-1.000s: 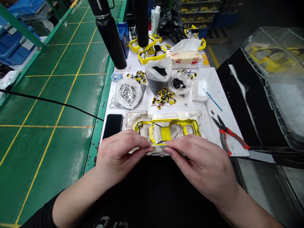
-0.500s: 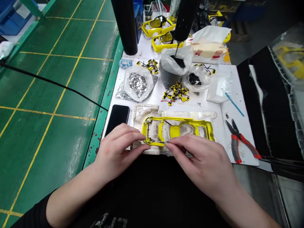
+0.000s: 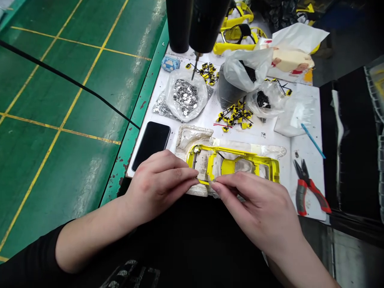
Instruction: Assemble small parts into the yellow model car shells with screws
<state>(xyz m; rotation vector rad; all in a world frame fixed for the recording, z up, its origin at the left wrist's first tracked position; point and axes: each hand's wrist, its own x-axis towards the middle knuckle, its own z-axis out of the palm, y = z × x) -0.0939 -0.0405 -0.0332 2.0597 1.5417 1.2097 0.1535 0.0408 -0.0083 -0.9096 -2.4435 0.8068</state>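
A yellow plastic frame (image 3: 232,166) with thin black wires at its left end lies in a white moulded foam cradle (image 3: 192,138). My left hand (image 3: 159,184) and my right hand (image 3: 255,208) come in from the near side. Their fingertips meet at the frame's near long edge, close to its left end. Both hands appear to pinch that edge. My fingers hide whatever small part may sit between them.
On the white board (image 3: 303,204) lie a black phone (image 3: 151,146), red-handled pliers (image 3: 307,188), a bag of silver pieces (image 3: 184,98) and a pile of small yellow-black parts (image 3: 235,116). Two hanging black cylinders (image 3: 180,24) stand above. Green floor lies left.
My view has swung, so the bench sits further right and higher in the picture. My fingertips stay together at the frame's near edge, and the frame has not visibly shifted in its cradle.
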